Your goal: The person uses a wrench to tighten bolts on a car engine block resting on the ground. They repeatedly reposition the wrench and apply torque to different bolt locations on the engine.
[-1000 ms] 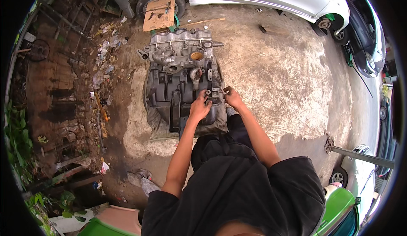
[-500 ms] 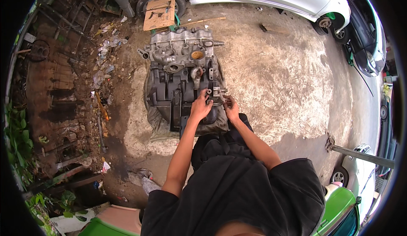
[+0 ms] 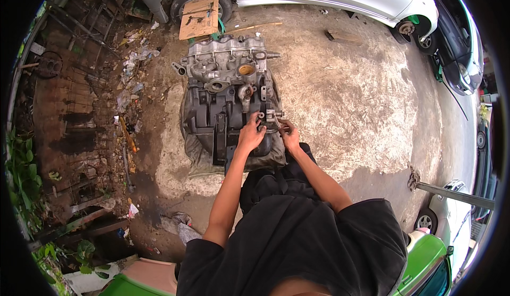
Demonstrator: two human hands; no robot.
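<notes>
A car engine point(image 3: 204, 107) lies on a dark cloth in front of me, its silver top part away from me and its black block nearer. My left hand point(image 3: 251, 135) rests on the block's near right part, index finger and thumb apart, the fingertip beside a small round metal end point(image 3: 261, 115). On the engine's right edge my right hand point(image 3: 289, 135) pinches a slim metal tool point(image 3: 278, 123), perhaps a wrench, against a silver fitting point(image 3: 271, 114). The tool's far end is too small to make out.
A dark cloth point(image 3: 199, 166) spreads under the engine. Beyond it, a cardboard sheet point(image 3: 199, 19) with small dark pieces leans at a silver car's wheel. Litter and scrap wood line the left. A wood block point(image 3: 344, 36) lies at the far right, a grey rag point(image 3: 180, 226) near left.
</notes>
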